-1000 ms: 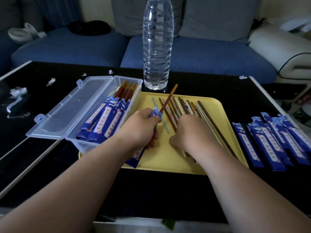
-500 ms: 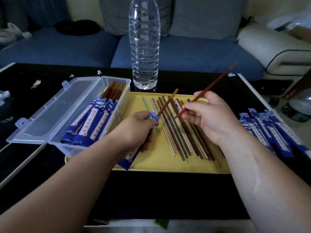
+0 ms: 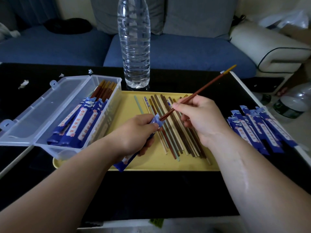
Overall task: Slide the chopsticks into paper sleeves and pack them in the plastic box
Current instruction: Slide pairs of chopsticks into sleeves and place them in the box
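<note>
Head cam: L hand [image 3: 134,133] gripping sleeve [image 3: 155,121] over tray [image 3: 168,165] centre; R hand [image 3: 202,120] pinching chopstick [image 3: 207,86], tip touching sleeve mouth. Inserting step; next probably needing straight push in.

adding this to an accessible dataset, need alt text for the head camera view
Right hand holds a reddish-brown chopstick with its tip at the mouth of a blue paper sleeve gripped by the left hand, over a yellow tray of loose chopsticks. An open plastic box of sleeved chopsticks sits left, spare sleeves right, a water bottle behind.
</note>
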